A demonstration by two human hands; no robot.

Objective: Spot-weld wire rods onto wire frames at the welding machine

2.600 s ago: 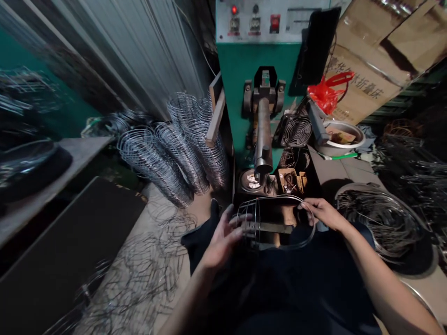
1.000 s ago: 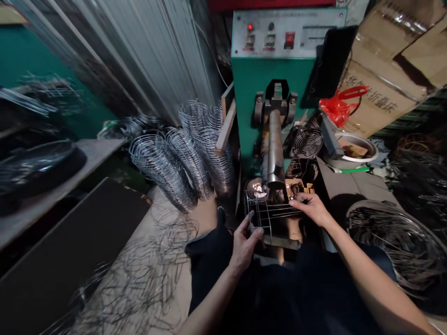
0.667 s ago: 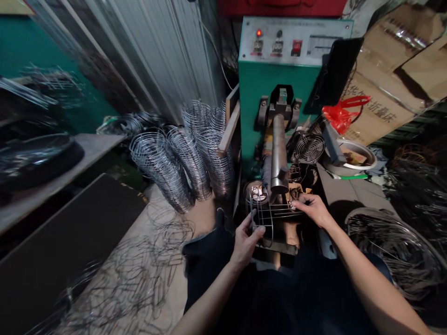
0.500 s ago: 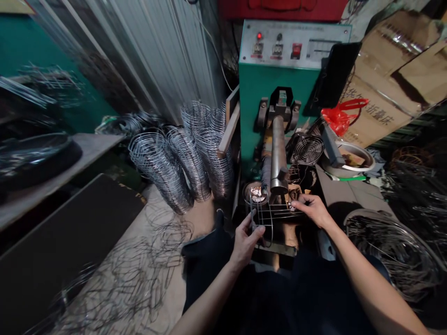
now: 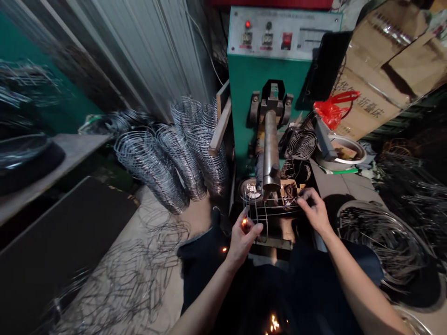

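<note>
My left hand (image 5: 240, 239) grips a small wire frame (image 5: 258, 220) of thin bent metal rods between thumb and fingers. The frame lies just below the front end of a steel cylinder arm (image 5: 271, 151) on a green welding machine (image 5: 240, 107). At the frame's right side, my right hand (image 5: 317, 211) has thumb and forefinger closed in a pinch; what they hold is too small to make out. A bright spark (image 5: 245, 222) glows at my left fingers, another spark (image 5: 224, 250) is by my wrist, and several sparks (image 5: 274, 323) show over my dark clothing.
Stacks of wire rings (image 5: 150, 163) stand left of the machine. Loose wire pieces (image 5: 139, 265) cover the floor beside a dark board (image 5: 70, 228). To the right are a metal bowl (image 5: 361, 156), a red plastic bag (image 5: 330, 114), cartons (image 5: 373, 88) and a basin of wires (image 5: 384, 242).
Sparks have appeared around my left hand and lap. My right hand has moved right, away from the cylinder's end. The wire frame stays in my left hand, and the view has shifted slightly.
</note>
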